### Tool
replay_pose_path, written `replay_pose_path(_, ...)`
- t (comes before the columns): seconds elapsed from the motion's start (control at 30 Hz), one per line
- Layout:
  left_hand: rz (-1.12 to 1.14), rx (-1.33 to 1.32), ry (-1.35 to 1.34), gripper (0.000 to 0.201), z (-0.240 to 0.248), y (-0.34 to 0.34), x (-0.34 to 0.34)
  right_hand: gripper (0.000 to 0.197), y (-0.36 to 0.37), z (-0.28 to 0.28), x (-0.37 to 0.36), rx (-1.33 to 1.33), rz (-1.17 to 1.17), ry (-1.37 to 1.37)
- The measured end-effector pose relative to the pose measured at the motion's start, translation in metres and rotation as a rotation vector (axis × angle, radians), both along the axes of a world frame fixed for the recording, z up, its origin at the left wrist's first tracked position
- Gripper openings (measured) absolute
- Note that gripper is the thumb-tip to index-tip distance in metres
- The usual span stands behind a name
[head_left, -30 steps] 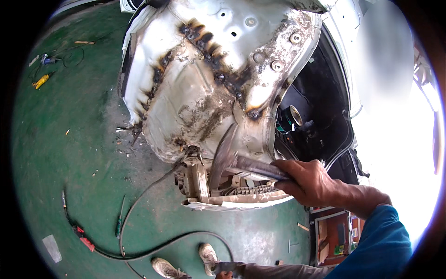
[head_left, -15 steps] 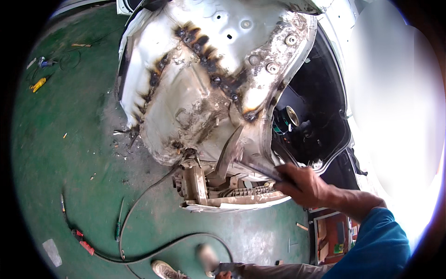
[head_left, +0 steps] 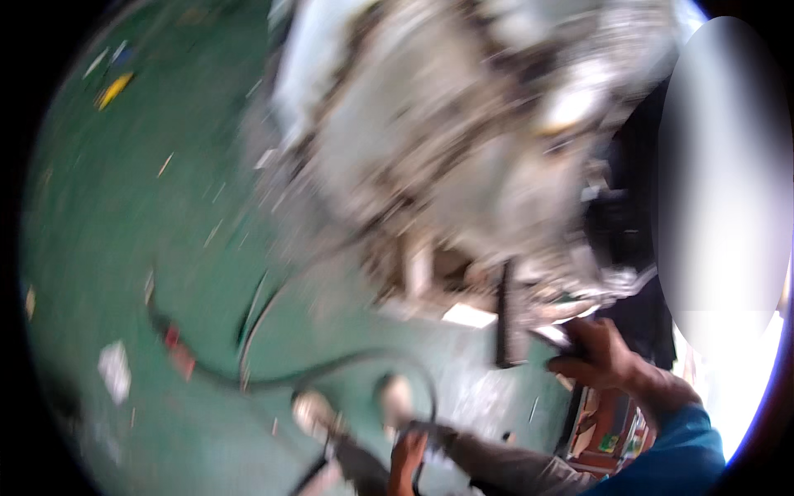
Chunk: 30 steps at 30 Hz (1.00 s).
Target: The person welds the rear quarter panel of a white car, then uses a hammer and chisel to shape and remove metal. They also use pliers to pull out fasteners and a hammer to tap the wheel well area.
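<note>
My right hand (head_left: 600,355) is wrapped round the handle of a hammer. The dark, elongated hammer head (head_left: 511,318) hangs just in front of the lower edge of the white car body panel (head_left: 463,157). Motion smears this panel; brown, scorched-looking marks run over its seams. Low in the view, my left hand (head_left: 408,455) is in front of my trouser leg, apart from the panel. Its fingers are too blurred to tell whether they hold anything.
A welding torch (head_left: 178,351) with a red handle lies on the green floor, its dark cable (head_left: 364,357) looping past my shoes (head_left: 314,413). A thin green screwdriver (head_left: 252,310) and a yellow tool (head_left: 114,89) are farther left. A red tool cart (head_left: 600,426) stands at lower right.
The view has swung, so the car body sits higher and farther right. The hammer has come away from the panel and its head now shows. My left hand has risen farther into view.
</note>
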<state>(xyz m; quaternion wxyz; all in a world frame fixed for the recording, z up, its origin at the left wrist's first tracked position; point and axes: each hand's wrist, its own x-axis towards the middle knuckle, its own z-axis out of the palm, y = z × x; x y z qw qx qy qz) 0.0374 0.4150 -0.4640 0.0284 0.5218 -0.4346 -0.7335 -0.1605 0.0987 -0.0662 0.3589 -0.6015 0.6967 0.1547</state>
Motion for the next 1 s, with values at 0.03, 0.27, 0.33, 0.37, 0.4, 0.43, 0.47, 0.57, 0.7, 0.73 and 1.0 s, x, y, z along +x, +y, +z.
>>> replay_pose_path(0.03,-0.034,-0.219,0.021,0.038,0.004,-0.016,0.012,0.044,0.019,-0.016,-0.006,0.024,-0.078,-0.081)
replay_pose_path(0.27,0.562,-0.063,-0.245,0.033,-0.129,-0.103,0.105,0.038,0.135,-0.124,0.031,0.317,-0.024,-0.022)
replay_pose_path(0.33,0.381,-0.367,-0.557,0.028,-0.195,-0.109,0.146,0.039,0.142,-0.148,0.034,0.444,0.031,0.035)
replay_pose_path(0.37,0.057,-0.716,-0.756,0.021,-0.248,-0.092,0.184,0.040,0.139,-0.160,0.027,0.508,0.088,0.041)
replay_pose_path(0.4,-0.166,-0.795,-0.851,0.016,-0.255,-0.106,0.205,0.042,0.143,-0.171,0.025,0.512,0.101,0.074)
replay_pose_path(0.43,-0.083,-0.717,-0.783,0.017,-0.247,-0.122,0.210,0.044,0.149,-0.171,0.022,0.522,0.072,0.112)
replay_pose_path(0.47,0.031,-0.636,-0.715,0.020,-0.239,-0.134,0.213,0.045,0.148,-0.167,0.022,0.562,0.063,0.144)
replay_pose_path(0.57,0.229,-0.656,-0.575,0.022,-0.173,-0.154,0.198,0.047,0.162,-0.132,0.004,0.546,-0.049,0.083)
replay_pose_path(0.7,0.110,-0.421,-0.349,0.028,0.005,-0.191,0.147,0.045,0.175,-0.057,-0.015,0.318,-0.269,-0.261)
replay_pose_path(0.73,0.206,-0.309,-0.191,0.032,0.046,-0.199,0.140,0.043,0.170,-0.041,-0.017,0.321,-0.303,-0.256)
replay_pose_path(1.0,-0.094,-0.383,0.451,0.031,0.387,-0.305,0.044,0.022,0.073,0.094,-0.053,-0.176,-0.893,-0.513)
